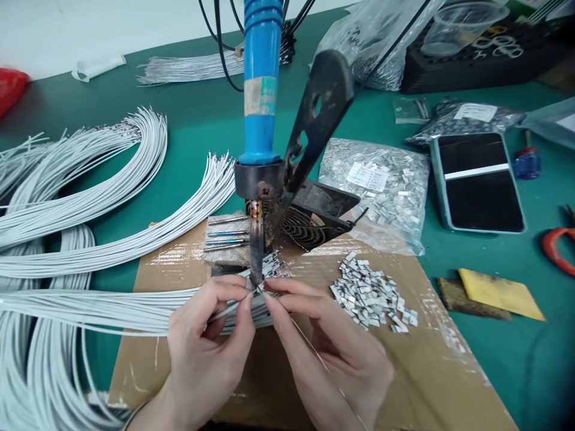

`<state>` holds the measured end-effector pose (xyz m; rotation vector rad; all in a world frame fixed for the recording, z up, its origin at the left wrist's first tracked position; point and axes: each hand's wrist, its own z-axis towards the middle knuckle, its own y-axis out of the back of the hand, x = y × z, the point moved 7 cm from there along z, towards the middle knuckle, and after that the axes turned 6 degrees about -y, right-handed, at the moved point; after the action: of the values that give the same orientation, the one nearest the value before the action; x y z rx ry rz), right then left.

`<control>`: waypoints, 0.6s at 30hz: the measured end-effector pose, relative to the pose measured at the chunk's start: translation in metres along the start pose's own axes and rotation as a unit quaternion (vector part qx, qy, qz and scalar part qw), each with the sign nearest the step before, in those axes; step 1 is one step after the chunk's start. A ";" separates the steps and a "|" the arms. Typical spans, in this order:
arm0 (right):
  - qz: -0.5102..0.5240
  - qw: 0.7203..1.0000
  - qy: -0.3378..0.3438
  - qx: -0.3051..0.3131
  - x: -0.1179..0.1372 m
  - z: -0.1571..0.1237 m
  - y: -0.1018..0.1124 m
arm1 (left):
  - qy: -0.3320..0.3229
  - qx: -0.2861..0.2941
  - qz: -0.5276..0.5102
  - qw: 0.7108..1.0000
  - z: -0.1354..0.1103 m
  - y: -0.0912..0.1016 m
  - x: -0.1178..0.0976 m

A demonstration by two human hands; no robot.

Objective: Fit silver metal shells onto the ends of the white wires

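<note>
Just beneath the downward-pointing soldering iron (257,251), we are pinching a white cable (230,309) in our left hand (209,341) and a thin wire (309,345) in our right hand (335,344), fingertips nearly meeting.

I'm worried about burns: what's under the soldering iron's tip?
Left hand and right hand pinch close together over white wires; what the soldering iron touches is mostly covered.

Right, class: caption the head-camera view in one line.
Left hand and right hand, the latter holding thin solder wire, meet beneath a blue-handled soldering iron.
</note>
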<state>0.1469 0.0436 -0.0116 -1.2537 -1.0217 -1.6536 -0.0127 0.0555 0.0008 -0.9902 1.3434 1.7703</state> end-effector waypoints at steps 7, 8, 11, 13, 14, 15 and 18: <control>0.000 1.000 0.008 0.000 0.000 0.000 0.000 | -0.034 0.008 -0.002 0.999 0.000 0.001 0.002; 0.000 1.000 0.011 0.001 0.000 0.000 0.000 | -0.048 0.012 0.003 0.999 0.001 0.001 0.002; 0.002 1.000 0.024 0.003 0.001 0.000 0.000 | -0.079 0.022 0.012 0.997 0.001 0.002 0.001; 0.004 1.000 0.023 0.001 0.001 0.000 0.001 | -0.083 0.025 0.011 0.996 0.002 0.003 0.000; 0.005 1.000 0.022 0.002 0.001 -0.001 0.001 | -0.082 0.027 0.011 0.996 0.002 0.003 0.000; 0.006 1.000 0.019 0.004 0.000 -0.001 0.001 | -0.079 0.030 0.012 0.996 0.002 0.002 0.000; 0.008 1.000 0.019 0.009 0.001 -0.002 0.002 | -0.054 0.033 0.007 0.998 0.003 0.001 0.001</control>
<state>0.1478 0.0414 -0.0112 -1.2104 -0.9999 -1.6466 -0.0147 0.0582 0.0004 -0.8393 1.3341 1.7527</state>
